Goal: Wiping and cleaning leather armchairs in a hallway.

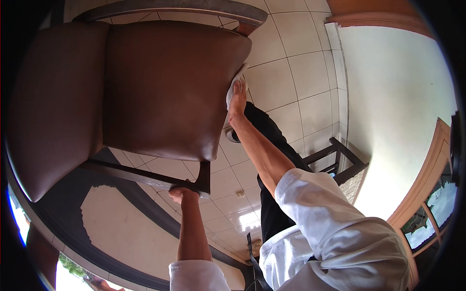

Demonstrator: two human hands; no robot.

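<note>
A wooden armchair with brown leather-like upholstery fills the upper left of the head view, its smooth seat (171,91) facing up and its padded backrest (62,98) to the left. My right hand (238,100) presses a folded white cloth (232,91) against the seat's front edge; part of the cloth is hidden behind the fingers. My left hand (184,194) is closed around the near dark wooden armrest (145,176), close to its front end. The far armrest (174,5) runs along the top.
Pale tiles cover the floor (273,83). A white wall (393,91) rises at right, with a wood-framed window (426,211) lower down. A dark wooden furniture frame (338,156) stands beside the wall. A dark-and-cream painted low wall (123,218) curves along the lower left.
</note>
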